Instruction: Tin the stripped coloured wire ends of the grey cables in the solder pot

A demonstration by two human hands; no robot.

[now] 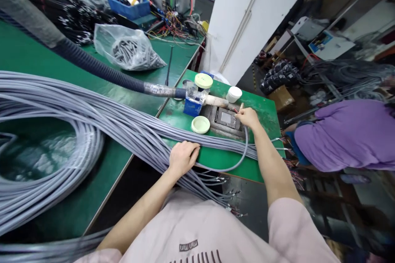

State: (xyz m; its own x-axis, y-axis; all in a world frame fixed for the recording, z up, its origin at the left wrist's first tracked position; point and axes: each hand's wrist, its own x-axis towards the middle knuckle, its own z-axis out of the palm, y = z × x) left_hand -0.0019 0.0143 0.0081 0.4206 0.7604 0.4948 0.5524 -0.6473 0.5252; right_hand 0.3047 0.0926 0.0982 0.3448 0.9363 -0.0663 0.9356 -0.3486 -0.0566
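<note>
My right hand [248, 117] is closed in a pinch on the stripped end of one grey cable [246, 143], where thin reddish wires show. It is held over the right side of a squarish metal pot [228, 118] with a dull grey surface. From there the cable loops down toward my body. Lower left, my left hand [184, 157] lies with curled fingers over the bundle of grey cables [142, 125], closed on some of them; its fingertips are partly hidden. A round pale-green dish [200, 125] stands between the pot and the bundle.
A ribbed hose [114, 74] reaches the pot past a blue box [192, 107]. A white tub [234, 94] and a pale-green lid [203, 80] stand behind. Coiled cables cover the left green table [115, 172]. A person in purple [348, 135] is at right.
</note>
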